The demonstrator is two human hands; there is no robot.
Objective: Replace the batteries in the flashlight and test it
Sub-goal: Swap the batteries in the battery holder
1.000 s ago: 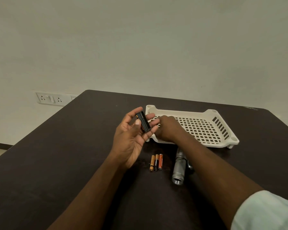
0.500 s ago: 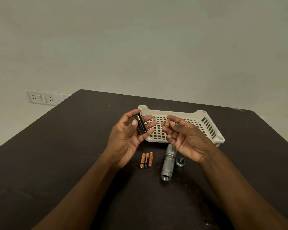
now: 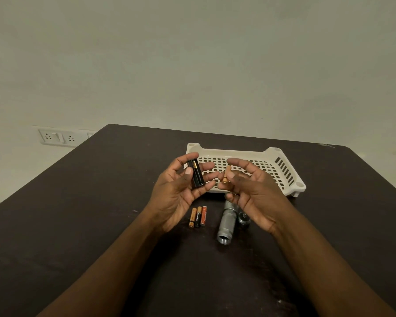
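Holding a black battery holder point(image 3: 196, 175) upright between thumb and curled fingers, the left hand point(image 3: 178, 192) hovers above the middle of the dark desk point(image 3: 78, 213), just in front of the white basket point(image 3: 284, 165). One battery sits in the holder's open side, its gold end toward the far edge. The right hand point(image 3: 252, 191) has turned palm-up since a second ago, when it reached into the basket; it now pinches a single small battery point(image 3: 226, 177) in its fingertips, close beside the holder but not touching it. That battery's long axis runs roughly from near edge to far edge, tilted slightly.

On the desk below the hands, three loose batteries point(image 3: 197, 216) lie side by side, parallel, pointing toward the far edge. To their right lies the silver flashlight body point(image 3: 226, 223), long axis also running near to far, its open threaded end toward the near edge. The right hand hides its far end. A small round cap point(image 3: 244, 218) rests just right of it. A wall socket panel point(image 3: 57, 137) shows beyond the desk's left corner.
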